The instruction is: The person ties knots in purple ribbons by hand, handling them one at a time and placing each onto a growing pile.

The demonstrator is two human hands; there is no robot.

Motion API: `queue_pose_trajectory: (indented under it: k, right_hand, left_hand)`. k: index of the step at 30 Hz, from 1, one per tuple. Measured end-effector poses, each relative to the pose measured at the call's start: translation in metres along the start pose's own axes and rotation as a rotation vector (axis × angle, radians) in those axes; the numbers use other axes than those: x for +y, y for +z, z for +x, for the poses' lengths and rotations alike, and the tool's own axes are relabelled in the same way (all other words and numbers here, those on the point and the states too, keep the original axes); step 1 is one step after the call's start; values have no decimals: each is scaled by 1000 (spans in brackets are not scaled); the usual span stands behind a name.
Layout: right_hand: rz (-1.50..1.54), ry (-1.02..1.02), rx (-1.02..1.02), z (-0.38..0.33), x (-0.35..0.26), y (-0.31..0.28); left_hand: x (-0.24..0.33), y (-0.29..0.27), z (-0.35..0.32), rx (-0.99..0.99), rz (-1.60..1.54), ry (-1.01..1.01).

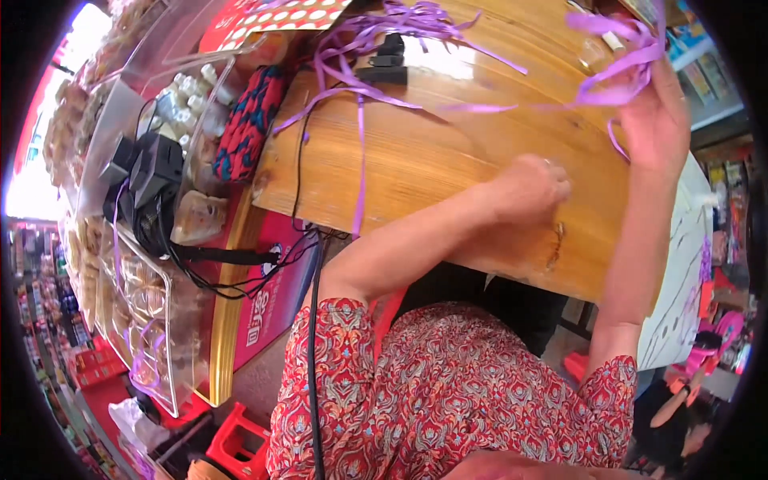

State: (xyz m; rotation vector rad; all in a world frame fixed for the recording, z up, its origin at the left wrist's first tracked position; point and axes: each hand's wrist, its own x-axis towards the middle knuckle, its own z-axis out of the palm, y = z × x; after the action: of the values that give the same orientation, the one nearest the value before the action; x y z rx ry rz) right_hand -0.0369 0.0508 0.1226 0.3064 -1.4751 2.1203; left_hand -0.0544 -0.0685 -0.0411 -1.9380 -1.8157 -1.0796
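Observation:
My right hand point(656, 120) is raised over the far right of the wooden table, closed on purple ribbon point(620, 92). Loops of that ribbon hang around its fingers, and some are blurred by motion. My left hand point(528, 188) is curled shut just above the table's near half; whatever its fingers may hold is hidden. At the far left of the tabletop lies a loose tangle of purple ribbon strips point(392, 28). One strip point(359, 168) trails down over the near edge. Beside the tangle stands a small black object point(387, 60) that I cannot identify.
Left of the wooden table point(448, 152) stand clear plastic bins point(172, 320) with packed goods, a red-and-black woven item point(250, 124) and tangled black cables point(156, 216). Red stools point(240, 440) are on the floor. Another person point(672, 416) is at the lower right.

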Motion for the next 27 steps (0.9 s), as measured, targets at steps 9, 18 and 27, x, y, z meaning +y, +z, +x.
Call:
queue_pose_trajectory:
  k: [9, 18, 27]
  right_hand:
    - [-27, 255, 73, -54, 10, -50]
    - [7, 152, 190, -82, 3, -82]
    - [19, 186, 168, -103, 7, -96]
  left_hand:
    - [9, -14, 8, 160, -106, -193]
    - [-23, -36, 10, 445, -1494, -792]
    - [-45, -66, 7, 732, -290, -964]
